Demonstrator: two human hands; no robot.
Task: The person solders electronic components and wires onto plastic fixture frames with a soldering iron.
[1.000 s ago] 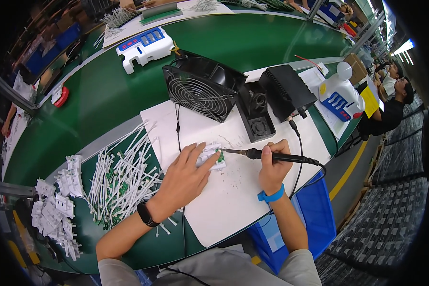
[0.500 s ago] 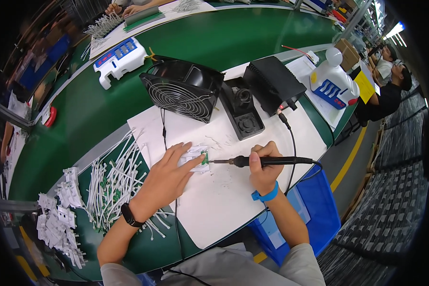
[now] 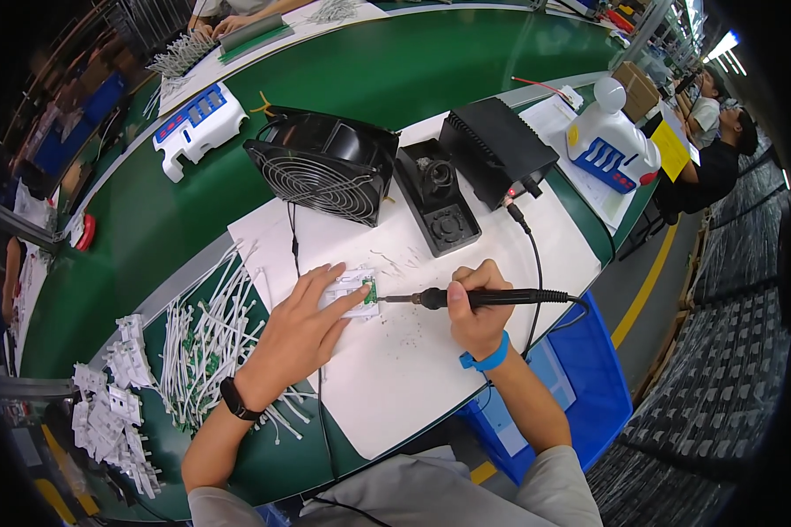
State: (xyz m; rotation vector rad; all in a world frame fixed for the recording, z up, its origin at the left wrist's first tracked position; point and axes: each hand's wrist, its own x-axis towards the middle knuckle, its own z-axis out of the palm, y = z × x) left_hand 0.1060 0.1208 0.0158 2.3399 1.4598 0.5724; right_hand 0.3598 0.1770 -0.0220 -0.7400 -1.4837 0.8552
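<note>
My left hand (image 3: 297, 332) lies palm down with its fingers stretched and spread, pressing a white plastic part (image 3: 343, 283) onto the white work sheet. A small green circuit board (image 3: 370, 288) sits at that part's right end, with a fingertip on it. My right hand (image 3: 481, 318) is closed round the black handle of a soldering iron (image 3: 527, 297). The iron points left, almost level, and its tip meets the right edge of the board. Whether solder is melting there is too small to tell.
Beyond the hands stand a black fan (image 3: 325, 167), a soldering stand (image 3: 439, 198) and a black power unit (image 3: 498, 149). Wired boards (image 3: 206, 351) and white plastic parts (image 3: 110, 404) are heaped at left. A blue bin (image 3: 602, 386) is lower right. White housings (image 3: 200, 127) and co-workers are farther off.
The white housing on the green belt has moved left and nearer. My view has shifted slightly. Both hands keep almost the same pose, with the iron's tip still at the board.
</note>
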